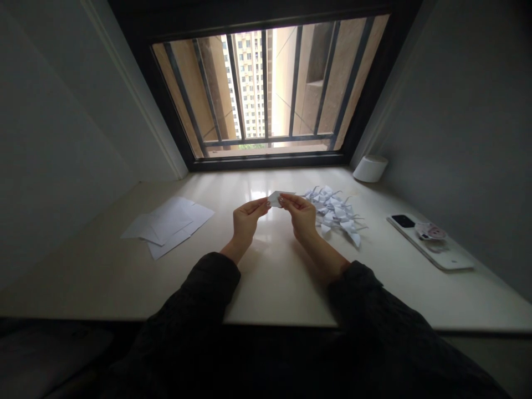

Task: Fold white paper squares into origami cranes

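Observation:
A small folded piece of white paper is held up above the white sill between both hands. My left hand pinches its left end between thumb and fingers. On the other side, my right hand grips the right part, where a pointed tip shows beyond the fingers. Just right of my right hand lies a heap of folded white paper cranes, partly hidden behind that hand. Several loose white paper sheets overlap on the left of the sill.
A phone with a round grip on its back lies at the right. Near the window's right corner stands a white cylinder-like object. A dark-framed window with bars closes off the far side. Walls bound both sides.

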Motion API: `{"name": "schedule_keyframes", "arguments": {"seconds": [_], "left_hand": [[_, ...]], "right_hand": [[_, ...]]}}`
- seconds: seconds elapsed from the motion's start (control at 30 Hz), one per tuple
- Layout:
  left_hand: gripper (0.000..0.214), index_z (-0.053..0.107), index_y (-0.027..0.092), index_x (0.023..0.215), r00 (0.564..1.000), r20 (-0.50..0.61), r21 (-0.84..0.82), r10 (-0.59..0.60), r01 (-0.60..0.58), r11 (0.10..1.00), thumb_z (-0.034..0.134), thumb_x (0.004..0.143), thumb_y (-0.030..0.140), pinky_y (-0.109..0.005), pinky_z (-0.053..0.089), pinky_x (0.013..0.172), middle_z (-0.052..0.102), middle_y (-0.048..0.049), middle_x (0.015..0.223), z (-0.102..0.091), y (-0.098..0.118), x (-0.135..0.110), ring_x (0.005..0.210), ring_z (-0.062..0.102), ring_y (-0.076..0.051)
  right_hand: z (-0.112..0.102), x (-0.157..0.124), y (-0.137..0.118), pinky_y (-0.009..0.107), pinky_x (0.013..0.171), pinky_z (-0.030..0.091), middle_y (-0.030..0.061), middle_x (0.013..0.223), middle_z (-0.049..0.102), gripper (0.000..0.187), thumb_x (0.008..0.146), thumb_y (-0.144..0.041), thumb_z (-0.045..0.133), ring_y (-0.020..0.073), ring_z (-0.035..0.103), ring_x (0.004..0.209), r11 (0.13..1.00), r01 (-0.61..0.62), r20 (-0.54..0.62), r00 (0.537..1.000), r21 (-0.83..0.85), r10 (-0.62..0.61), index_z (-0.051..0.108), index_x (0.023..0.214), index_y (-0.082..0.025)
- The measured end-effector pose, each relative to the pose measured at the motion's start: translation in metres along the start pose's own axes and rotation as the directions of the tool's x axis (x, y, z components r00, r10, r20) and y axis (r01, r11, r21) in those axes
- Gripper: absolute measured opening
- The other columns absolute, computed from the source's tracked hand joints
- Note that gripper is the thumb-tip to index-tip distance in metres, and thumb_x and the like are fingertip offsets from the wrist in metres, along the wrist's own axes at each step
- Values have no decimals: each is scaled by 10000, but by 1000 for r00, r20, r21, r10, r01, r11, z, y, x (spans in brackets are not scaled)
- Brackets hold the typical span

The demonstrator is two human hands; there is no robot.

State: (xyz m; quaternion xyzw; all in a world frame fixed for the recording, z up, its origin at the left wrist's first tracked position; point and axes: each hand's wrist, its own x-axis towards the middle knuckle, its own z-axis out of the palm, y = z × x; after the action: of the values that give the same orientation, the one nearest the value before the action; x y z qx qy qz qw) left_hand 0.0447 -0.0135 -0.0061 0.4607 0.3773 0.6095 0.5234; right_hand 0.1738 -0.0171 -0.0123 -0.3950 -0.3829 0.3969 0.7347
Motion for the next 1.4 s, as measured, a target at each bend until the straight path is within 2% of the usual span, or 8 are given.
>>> {"name": "schedule_keyframes", "arguments": {"seconds": [0.13,0.33,0.57,1.1,1.27,1.4], "left_hand": [[368,732,169,910,1000,4,-14,22,-21,1000,811,579,310,-349,519,813,736,-59,846,0,-1,-1,766,671,-162],[563,654,201,1132,999,29,7,20,-20,1000,804,600,311,-326,511,795,733,-24,789,0,-4,-3,741,663,-145],[515,678,176,1071,999,39,7,14,-14,1000,808,593,315,-331,513,773,735,-51,798,1,-3,-4,748,676,-168],[481,671,193,1114,984,146,-61,-101,111,992,755,643,250,-393,468,932,730,-44,928,-1,0,-2,869,678,-190],[607,576,189,1247,966,208,-81,-156,176,981,727,661,238,-398,442,967,732,-31,900,-4,3,-2,901,677,-201],[714,454,204,1357,959,259,-9,-112,118,993,710,697,297,-394,457,937,732,-43,935,-6,9,-4,940,672,-220]], "right_hand": [[0,1,2,372,747,552,37,770,738,309,561,-383,800,192,670,713,1000,4,-2,1000,-11,-4,737,793,-189],[-2,2,6,361,763,544,23,769,736,233,588,-321,798,184,674,721,999,35,35,999,-2,-34,741,784,-207],[-3,1,8,376,759,551,30,811,738,219,606,-308,791,193,678,726,995,90,86,993,-39,-87,745,797,-211],[-7,6,6,391,827,536,32,813,742,207,600,-296,783,198,682,774,999,34,63,997,-12,-33,737,781,-206],[-9,10,9,374,806,535,34,817,742,201,608,-302,778,196,682,775,999,43,66,997,-20,-41,733,781,-210],[-11,12,11,363,787,535,35,810,739,217,609,-324,774,195,678,767,998,43,58,997,-45,-40,727,786,-207]]}}
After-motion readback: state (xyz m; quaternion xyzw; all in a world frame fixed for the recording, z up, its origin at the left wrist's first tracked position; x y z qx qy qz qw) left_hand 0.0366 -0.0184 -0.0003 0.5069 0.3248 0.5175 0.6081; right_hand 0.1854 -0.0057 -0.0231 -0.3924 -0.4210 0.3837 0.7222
